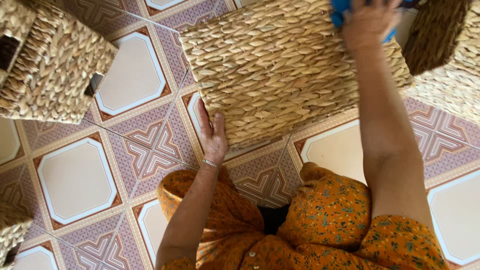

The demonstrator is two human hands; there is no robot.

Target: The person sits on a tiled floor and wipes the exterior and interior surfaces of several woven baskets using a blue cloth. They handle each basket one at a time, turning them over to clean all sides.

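Your view's bright, even daylight, soft, no hard glare. Light seems to come from upper left: the woven basket [285, 70] throws only a thin, soft shadow on the tiled floor [75, 180] along its lower edge. Weave and tile pattern are sharp in the centre. Your right hand [367, 22] at the top edge looks slightly smeared w/ motion blur; your left hand [212, 137] is crisp. Slight wide-angle bending at the corners, e.g. tile lines curve.
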